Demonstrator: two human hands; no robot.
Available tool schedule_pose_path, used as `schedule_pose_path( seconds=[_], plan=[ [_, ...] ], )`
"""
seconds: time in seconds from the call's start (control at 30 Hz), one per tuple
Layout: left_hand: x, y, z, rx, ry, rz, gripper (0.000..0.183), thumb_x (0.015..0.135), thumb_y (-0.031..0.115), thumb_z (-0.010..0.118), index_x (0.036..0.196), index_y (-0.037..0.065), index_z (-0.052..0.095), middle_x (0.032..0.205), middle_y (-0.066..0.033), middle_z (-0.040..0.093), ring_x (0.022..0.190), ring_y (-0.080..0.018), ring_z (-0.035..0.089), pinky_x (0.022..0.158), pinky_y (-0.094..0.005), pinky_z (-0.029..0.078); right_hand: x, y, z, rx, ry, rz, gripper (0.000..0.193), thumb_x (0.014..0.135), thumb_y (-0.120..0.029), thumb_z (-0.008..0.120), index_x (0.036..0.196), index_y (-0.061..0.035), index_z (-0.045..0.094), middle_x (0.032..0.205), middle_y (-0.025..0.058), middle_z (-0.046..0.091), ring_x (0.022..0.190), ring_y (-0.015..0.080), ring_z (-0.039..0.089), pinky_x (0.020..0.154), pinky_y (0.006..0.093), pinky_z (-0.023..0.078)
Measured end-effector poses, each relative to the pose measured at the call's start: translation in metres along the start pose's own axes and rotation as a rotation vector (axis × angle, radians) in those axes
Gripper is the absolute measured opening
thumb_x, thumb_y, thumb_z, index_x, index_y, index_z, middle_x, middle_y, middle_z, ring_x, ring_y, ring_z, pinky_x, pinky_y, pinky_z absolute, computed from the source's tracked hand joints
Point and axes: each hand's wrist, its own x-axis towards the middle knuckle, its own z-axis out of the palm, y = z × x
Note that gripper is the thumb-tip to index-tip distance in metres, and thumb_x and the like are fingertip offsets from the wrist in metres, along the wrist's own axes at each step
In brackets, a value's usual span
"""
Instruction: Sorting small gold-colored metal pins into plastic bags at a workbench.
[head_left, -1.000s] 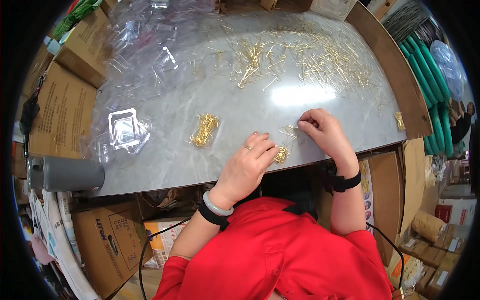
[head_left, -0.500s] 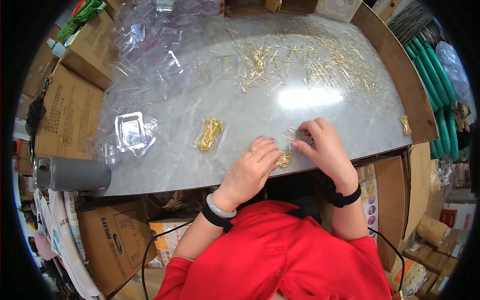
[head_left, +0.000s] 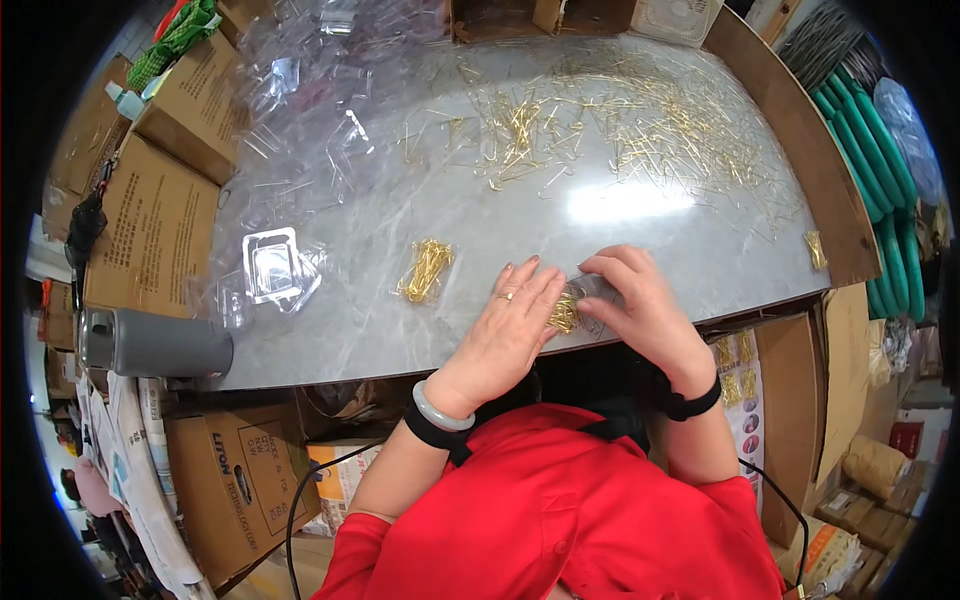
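Observation:
At the near edge of the table, my left hand [head_left: 508,322] lies with its fingers stretched out, its inner side against a small bundle of gold-coloured wire hooks [head_left: 564,314]. My right hand [head_left: 645,318] comes in from the other side, fingers curled and thumb bent towards them. Between its thumb and fingers is a clear plastic piece [head_left: 592,288], apparently a small bag, beside the bundle. The fingers partly cover both. To the left on the table rests a clear bag filled with gold hooks [head_left: 428,270].
Loose gold hooks [head_left: 680,125] spread across the far table. Clear plastic packs [head_left: 310,120] pile up at the far left, with a clear tray [head_left: 272,268] nearer. A grey bottle [head_left: 165,343] lies at the left edge. A cardboard wall [head_left: 800,130] borders the right side.
My right hand has come slightly lower, closer to the gold bundle, with the clear plastic. My left fingers have straightened and now point further up the table. The view has shifted slightly.

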Motion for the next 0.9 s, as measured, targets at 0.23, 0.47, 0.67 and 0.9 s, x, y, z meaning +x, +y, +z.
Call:
schedule_pose_path(
  seconds=[0.23,0.47,0.67,0.9],
  plan=[
    [0.001,0.003,-0.001,-0.03,-0.031,-0.021,0.058,0.09,0.005,0.066,0.145,0.0,0.046,0.143,-0.0173,0.049,0.139,-0.0393,0.041,0.121,-0.0533,0.028,-0.033,0.015,-0.039,0.451,0.548,0.347,0.028,0.094,-0.007,0.069,0.122,-0.0029,0.065,0.113,0.0018,0.065,0.1,0.0132,0.058,0.093,0.0282,0.046],
    [0.0,0.002,-0.002,-0.064,-0.014,-0.035,0.054,0.09,0.004,0.066,0.141,0.0,0.05,0.139,-0.0168,0.053,0.137,-0.0382,0.045,0.12,-0.0527,0.029,-0.063,0.029,-0.036,-0.161,0.072,0.126,0.056,0.067,-0.024,0.089,0.116,-0.0068,0.066,0.122,0.0094,0.063,0.116,0.0329,0.056,0.101,0.0419,0.043],
    [0.001,0.006,-0.003,-0.031,0.026,-0.029,0.048,0.09,0.004,0.067,0.136,0.001,0.056,0.136,-0.0156,0.057,0.134,-0.0379,0.049,0.118,-0.0528,0.033,-0.073,0.044,-0.02,-0.352,0.174,-0.066,0.042,0.075,-0.019,0.082,0.113,-0.0096,0.067,0.12,0.0066,0.065,0.115,0.0307,0.058,0.099,0.0442,0.042],
    [0.001,0.006,-0.002,0.006,0.013,0.003,0.045,0.09,0.004,0.066,0.134,0.001,0.058,0.135,-0.0139,0.058,0.133,-0.0373,0.049,0.117,-0.0527,0.035,-0.071,0.023,-0.001,-0.282,0.269,-0.014,0.034,0.079,-0.014,0.078,0.112,-0.0097,0.069,0.117,0.0069,0.066,0.111,0.03,0.059,0.097,0.0447,0.044]
  ],
)
